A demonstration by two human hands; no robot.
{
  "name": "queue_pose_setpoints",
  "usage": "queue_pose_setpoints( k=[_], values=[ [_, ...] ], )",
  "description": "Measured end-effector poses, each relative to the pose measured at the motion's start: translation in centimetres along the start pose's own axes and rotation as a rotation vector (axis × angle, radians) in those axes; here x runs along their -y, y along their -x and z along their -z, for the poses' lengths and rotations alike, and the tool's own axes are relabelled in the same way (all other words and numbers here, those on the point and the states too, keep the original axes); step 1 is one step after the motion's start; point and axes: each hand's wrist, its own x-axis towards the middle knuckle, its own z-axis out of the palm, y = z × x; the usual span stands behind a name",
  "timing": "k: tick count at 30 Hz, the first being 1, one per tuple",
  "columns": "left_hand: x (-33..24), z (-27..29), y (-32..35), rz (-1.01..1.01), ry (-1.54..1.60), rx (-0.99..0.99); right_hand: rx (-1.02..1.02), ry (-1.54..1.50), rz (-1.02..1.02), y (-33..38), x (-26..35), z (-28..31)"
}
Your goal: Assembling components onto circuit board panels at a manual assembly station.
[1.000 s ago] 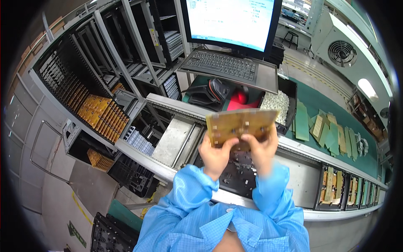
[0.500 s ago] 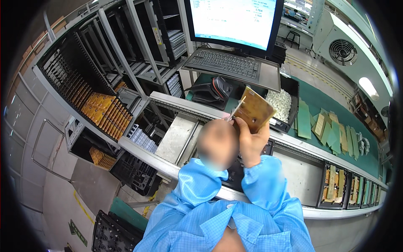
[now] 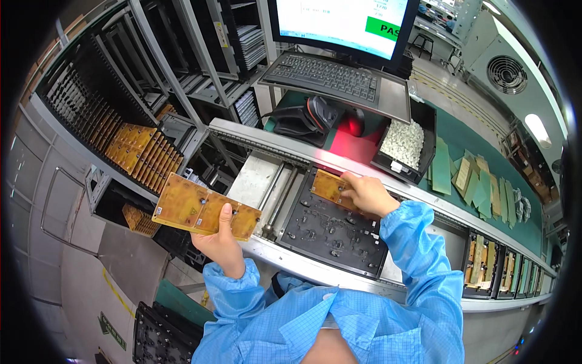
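Observation:
A long amber circuit board panel [image 3: 180, 203] is in my left hand [image 3: 219, 244], thumb on its face and fingers beneath, above the left side of the conveyor. My right hand [image 3: 372, 195] reaches over a black fixture tray [image 3: 315, 219] with slots and small posts. Its bent fingers pinch a second amber circuit board [image 3: 327, 185], which lies along the tray's far edge. The fingers partly hide that board's right end. Most of the tray in front of it shows bare black surface.
Left stands a black magazine rack [image 3: 76, 91] of slotted amber boards [image 3: 131, 147]. Beyond the conveyor rail [image 3: 273, 144] are a barcode scanner [image 3: 307, 119] casting red light, a bin of white pieces [image 3: 402, 144], a keyboard [image 3: 324, 76] and a monitor [image 3: 339, 27]. Green and tan strips [image 3: 479, 188] lie right.
My hands, together before at an amber board, have parted: left now holds a panel at the left, right is down at a board on the tray. A green block appeared on the monitor.

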Motion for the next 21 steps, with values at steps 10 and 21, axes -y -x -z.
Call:
queue_pose_setpoints(
  k=[10, 21],
  values=[
    [0.5, 1.1, -0.5, 0.002, -0.065, -0.043, -0.033, -0.071, -0.032, -1.4, -1.4, -1.3],
    [1.8, 1.0, -0.2, 0.044, -0.061, 0.014, -0.106, 0.088, -0.040, 2.1, 0.7, -2.7]
  ],
)
